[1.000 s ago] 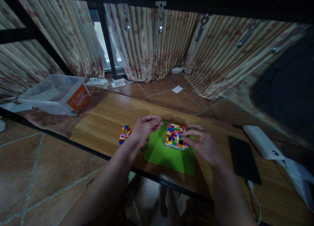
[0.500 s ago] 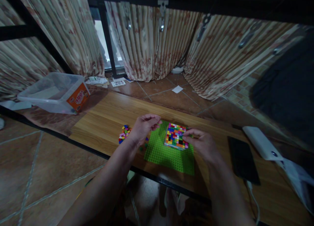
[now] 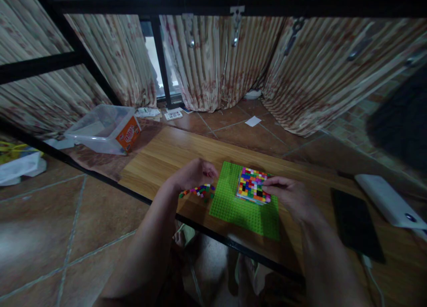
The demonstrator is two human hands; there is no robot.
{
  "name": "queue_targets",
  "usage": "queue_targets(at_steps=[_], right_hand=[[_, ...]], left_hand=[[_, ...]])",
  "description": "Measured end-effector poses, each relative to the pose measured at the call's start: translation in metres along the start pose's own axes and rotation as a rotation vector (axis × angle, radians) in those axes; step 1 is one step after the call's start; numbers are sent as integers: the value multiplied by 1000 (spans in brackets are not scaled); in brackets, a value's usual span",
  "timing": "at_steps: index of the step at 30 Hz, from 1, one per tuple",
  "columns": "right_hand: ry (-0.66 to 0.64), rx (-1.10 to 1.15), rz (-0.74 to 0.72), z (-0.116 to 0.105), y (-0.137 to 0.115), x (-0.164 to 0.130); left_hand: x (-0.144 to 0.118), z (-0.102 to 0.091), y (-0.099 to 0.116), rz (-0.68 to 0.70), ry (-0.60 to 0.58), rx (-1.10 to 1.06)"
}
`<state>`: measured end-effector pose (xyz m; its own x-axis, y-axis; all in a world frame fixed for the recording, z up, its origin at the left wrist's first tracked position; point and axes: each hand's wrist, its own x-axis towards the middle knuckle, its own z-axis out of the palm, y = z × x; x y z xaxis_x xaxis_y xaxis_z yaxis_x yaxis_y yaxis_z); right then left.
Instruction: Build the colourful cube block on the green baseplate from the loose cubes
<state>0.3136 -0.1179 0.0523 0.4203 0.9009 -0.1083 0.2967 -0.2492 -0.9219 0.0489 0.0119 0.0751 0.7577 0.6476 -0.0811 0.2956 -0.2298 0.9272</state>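
While your right hand (image 3: 288, 193) is at the right side of the green plate (image 3: 225, 205), its fingertips reach in to the brick block (image 3: 250, 182). The block sits on the plate, toward the far right part of it. It lies to the left of your right hand, and that hand is the nearer one. The block's top looks almost square, so no long side stands out. Your left hand (image 3: 200, 173) is by the plate's left edge, apart from the block, so the block lies to the right of it. Your right finger and thumb are close together at the block's right edge; I can't tell if they pinch a small brick. Your left fingers are curled, and I can't tell if they hold anything. The loose bricks (image 3: 200, 191) lie on the table (image 3: 167, 151), just left of the plate.
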Motion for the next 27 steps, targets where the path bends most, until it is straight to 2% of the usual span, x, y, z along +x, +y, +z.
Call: queue_targets(at_steps=[3,9,13,20,24,27], right_hand=[[13,13,-9,-3,-1,-1],[165,35,-79,-9,-14,0],[224,58,-84,-10,-16,2],[278,56,-77,-12,-13,3],[307,61,-66,-12,-15,3],[291,70,-67,-10,-17,3]], left_hand=[[-7,2,-3,3,-81,222],[-13,18,-2,-8,-118,564],[-11,24,-4,29,-151,702],[-9,25,-11,104,-134,680],[-8,22,-2,138,-98,579],[-4,28,9,160,-8,470]])
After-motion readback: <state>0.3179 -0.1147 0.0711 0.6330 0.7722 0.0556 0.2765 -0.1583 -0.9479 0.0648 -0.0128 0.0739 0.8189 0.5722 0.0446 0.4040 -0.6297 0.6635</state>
